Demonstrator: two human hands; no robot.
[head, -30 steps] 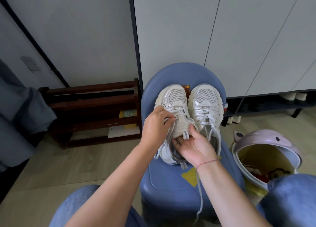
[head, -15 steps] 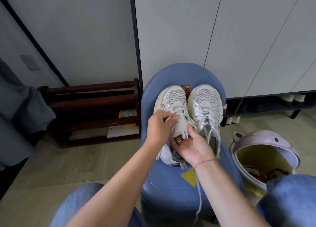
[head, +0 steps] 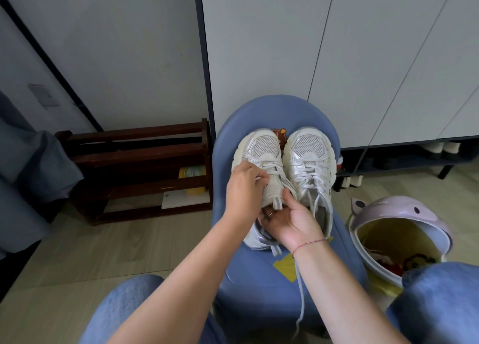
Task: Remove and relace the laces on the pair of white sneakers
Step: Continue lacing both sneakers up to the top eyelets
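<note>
Two white sneakers stand side by side, toes away from me, on a blue chair seat [head: 248, 279]. My left hand [head: 245, 189] lies over the left sneaker [head: 261, 146] and its fingertips pinch the white lace at the eyelets. My right hand [head: 290, 220] grips the left sneaker's tongue and collar from the near side, thumb up against the tongue. The right sneaker [head: 309, 151] is laced, with loose lace ends draped over its opening. One long lace end [head: 300, 291] hangs down past my right wrist over the chair's front.
A dark wooden shoe rack [head: 134, 159] stands on the floor to the left. A pink bin [head: 399, 214] with a yellow liner sits at the right. White cabinet doors [head: 337, 58] rise behind the chair. My blue-jeaned knees [head: 438, 304] frame the chair.
My left hand has shifted slightly forward over the left sneaker's laces, and my right hand has settled closer around the tongue. The sneakers stay in place.
</note>
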